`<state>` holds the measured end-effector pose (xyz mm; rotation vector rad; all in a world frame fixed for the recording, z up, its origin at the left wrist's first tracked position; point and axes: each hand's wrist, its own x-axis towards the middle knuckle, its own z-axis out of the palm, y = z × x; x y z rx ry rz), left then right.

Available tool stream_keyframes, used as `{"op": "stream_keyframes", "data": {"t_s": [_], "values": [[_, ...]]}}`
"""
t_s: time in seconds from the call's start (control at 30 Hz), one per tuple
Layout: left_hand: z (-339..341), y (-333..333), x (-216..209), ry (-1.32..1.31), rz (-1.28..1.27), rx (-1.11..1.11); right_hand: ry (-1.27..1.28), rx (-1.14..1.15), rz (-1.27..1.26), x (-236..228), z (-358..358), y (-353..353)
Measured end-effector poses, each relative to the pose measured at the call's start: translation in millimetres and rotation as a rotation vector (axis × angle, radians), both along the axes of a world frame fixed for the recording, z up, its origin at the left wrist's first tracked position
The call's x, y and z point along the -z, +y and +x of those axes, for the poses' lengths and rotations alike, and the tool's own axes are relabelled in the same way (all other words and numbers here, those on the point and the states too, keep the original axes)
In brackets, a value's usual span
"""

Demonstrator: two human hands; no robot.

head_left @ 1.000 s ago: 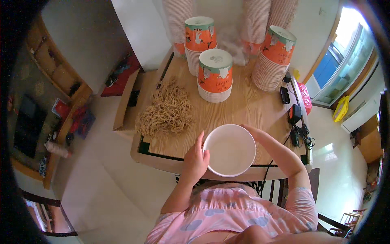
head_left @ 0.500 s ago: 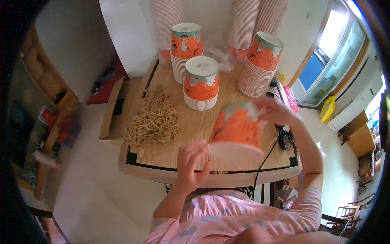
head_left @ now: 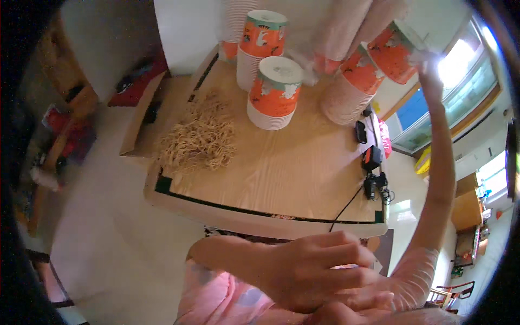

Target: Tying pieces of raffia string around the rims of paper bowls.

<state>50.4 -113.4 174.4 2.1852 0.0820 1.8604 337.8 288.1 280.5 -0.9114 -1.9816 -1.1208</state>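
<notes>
My right hand (head_left: 429,66) is reached out far to the right, blurred, and grips an orange paper bucket (head_left: 394,53) by its side. The bucket is upside down and tilted, beside and partly in front of the top of an upside-down bucket stack (head_left: 360,70); whether they touch I cannot tell. Close to my body, my left hand (head_left: 325,268) has loosely bent fingers with gaps between them. It lies near my right sleeve, with nothing visible in it. A shorter stack of the same buckets (head_left: 275,92) stands mid-table, with another stack (head_left: 261,46) behind it.
A heap of tan twine-like strands (head_left: 200,138) lies on the left of the wooden table (head_left: 271,168). Black adapters and cables (head_left: 371,162) line the right edge. Tall wrapped bucket stacks (head_left: 341,24) stand at the back. An open cardboard box (head_left: 146,116) adjoins the table's left side.
My right hand has carried the bucket from the table's front up and right to the far stack. My left hand has left the bucket and drawn back to my body.
</notes>
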Motion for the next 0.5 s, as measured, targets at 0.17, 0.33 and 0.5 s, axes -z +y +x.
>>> {"op": "stream_keyframes", "data": {"t_s": [0.17, 0.33, 0.5], "values": [[-28, -26, -11, 0.153, 0.071, -0.298, 0.055, 0.015, -0.067, 23, -34, 15], [-47, 9, 60, 0.179, -0.261, -0.807, 0.071, 0.045, -0.081, 27, -32, 13], [-48, 119, 229, 0.142, -0.622, -0.903, -0.011, 0.077, -0.064, 33, -40, 39]]}}
